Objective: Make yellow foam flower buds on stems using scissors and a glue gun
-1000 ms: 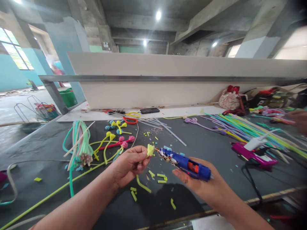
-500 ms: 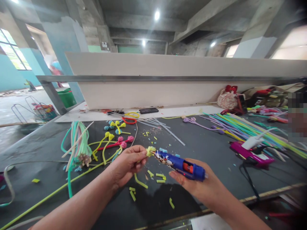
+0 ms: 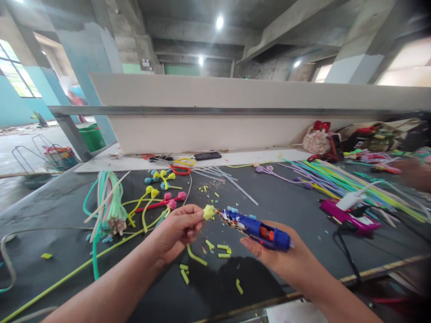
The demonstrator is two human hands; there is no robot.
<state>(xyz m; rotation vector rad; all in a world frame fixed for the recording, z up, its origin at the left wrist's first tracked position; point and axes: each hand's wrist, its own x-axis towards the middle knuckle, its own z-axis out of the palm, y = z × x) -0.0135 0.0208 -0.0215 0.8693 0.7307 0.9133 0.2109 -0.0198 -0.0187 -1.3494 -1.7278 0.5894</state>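
Pinched between the thumb and fingers of my left hand [image 3: 182, 229] is a small fuzzy yellow piece [image 3: 209, 212]. My right hand [image 3: 278, 251] is wrapped round a blue glue gun [image 3: 259, 229], whose nozzle points left, close to the yellow piece. A red part shows in the gun's body. Short yellow cut pieces [image 3: 223, 251] lie on the dark table [image 3: 134, 287] below my hands.
A bundle of green and pink stems [image 3: 112, 202] and pink-headed stems [image 3: 171, 202] lie left. Clear sticks [image 3: 240, 190] and a phone [image 3: 208, 155] are behind. A magenta power strip [image 3: 350, 217] and coloured stems [image 3: 336, 175] lie right. A blurred hand [image 3: 415, 175] shows at the right edge.
The glue gun's nozzle has drawn back slightly from the yellow piece, to the right. My left hand still holds the piece, and the view has shifted a little.
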